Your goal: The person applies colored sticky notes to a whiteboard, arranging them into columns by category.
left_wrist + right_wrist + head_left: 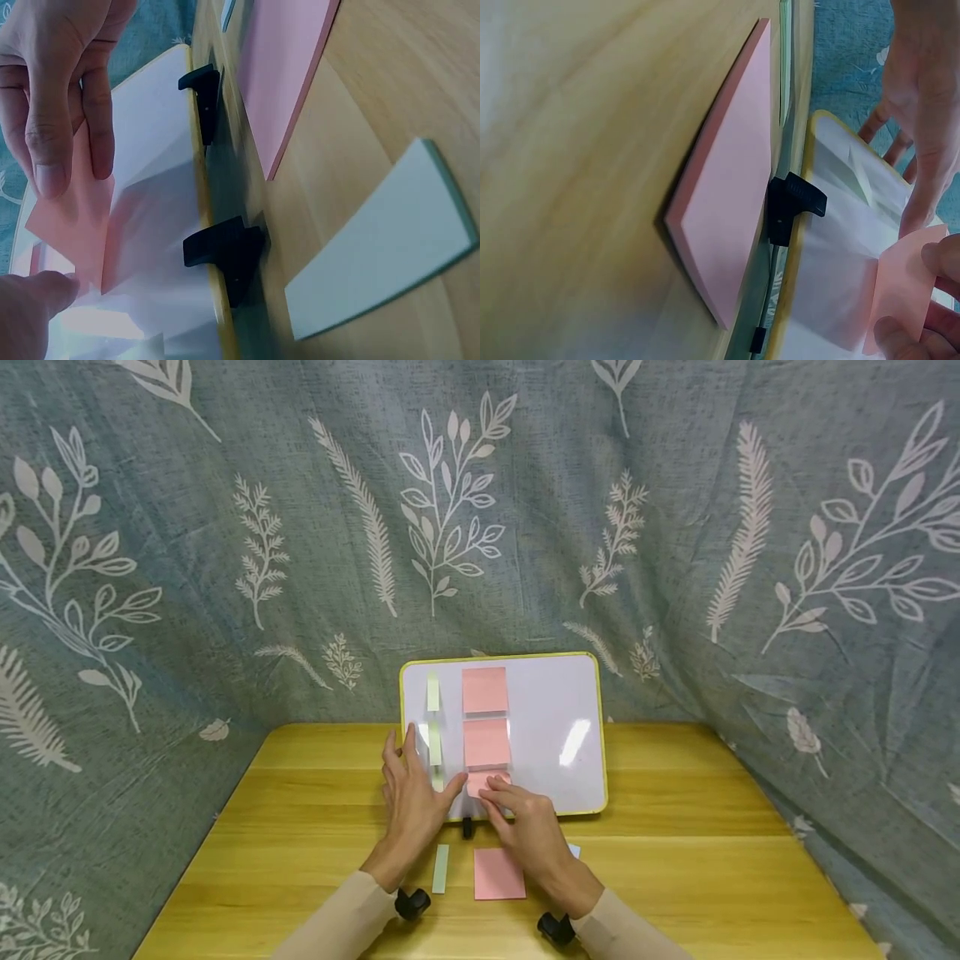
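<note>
In the head view a small pink sticky note (pixel 480 783) lies low on the whiteboard (pixel 547 718), below two other pink notes (pixel 485 690). My right hand (pixel 536 837) pinches it between thumb and fingers; the left wrist view has that note (pixel 81 199) bent, its lower part away from the board. My left hand (pixel 411 806) is spread at the board's left side, its thumb touching the note's upper left corner. The right wrist view has the left hand (pixel 926 105) beside the held note (pixel 901 281). Right fingertips partly cover the note.
Green strips (pixel 433 692) run down the board's left side, the lowest partly behind my left hand. Black clips (pixel 229 251) hold the board's bottom edge. On the wooden table (pixel 675 877) lie a pink pad (pixel 498 875), a green strip pad (pixel 440 869) and a light blue piece (pixel 574 851).
</note>
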A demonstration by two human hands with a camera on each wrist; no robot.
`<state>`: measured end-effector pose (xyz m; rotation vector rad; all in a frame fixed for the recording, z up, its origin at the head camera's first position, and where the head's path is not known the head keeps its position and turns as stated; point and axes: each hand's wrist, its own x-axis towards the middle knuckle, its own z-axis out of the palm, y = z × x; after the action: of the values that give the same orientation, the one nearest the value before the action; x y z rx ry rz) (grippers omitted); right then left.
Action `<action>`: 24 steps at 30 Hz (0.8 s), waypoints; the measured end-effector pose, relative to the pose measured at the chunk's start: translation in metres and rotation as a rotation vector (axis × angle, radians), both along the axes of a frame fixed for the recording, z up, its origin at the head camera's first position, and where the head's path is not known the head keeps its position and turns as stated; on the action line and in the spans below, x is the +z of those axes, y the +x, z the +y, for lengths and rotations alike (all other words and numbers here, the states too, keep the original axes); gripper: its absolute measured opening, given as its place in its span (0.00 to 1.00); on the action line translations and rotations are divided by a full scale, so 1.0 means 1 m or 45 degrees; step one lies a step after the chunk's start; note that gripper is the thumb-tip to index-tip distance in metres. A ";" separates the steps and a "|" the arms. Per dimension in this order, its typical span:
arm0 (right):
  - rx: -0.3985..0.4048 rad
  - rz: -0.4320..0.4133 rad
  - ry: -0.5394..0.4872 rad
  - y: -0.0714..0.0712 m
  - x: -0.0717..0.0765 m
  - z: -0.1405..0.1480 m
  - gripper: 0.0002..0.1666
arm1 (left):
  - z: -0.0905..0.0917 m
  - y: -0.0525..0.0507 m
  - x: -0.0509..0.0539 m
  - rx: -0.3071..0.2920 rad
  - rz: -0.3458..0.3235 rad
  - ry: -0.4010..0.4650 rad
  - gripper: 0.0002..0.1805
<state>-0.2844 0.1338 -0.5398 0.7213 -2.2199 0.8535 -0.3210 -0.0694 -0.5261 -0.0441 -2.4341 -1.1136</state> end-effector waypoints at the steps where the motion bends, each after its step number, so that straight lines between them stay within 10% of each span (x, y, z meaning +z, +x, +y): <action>1: -0.004 0.001 0.004 0.000 -0.001 -0.001 0.13 | 0.001 0.000 -0.001 0.002 0.004 0.004 0.69; 24: -0.069 0.013 0.044 0.001 -0.007 -0.002 0.13 | 0.007 -0.003 -0.008 0.010 0.025 -0.008 0.69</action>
<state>-0.2830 0.1320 -0.5466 0.6772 -2.2393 0.7851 -0.3240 -0.0622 -0.5338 -0.0473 -2.4187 -1.0975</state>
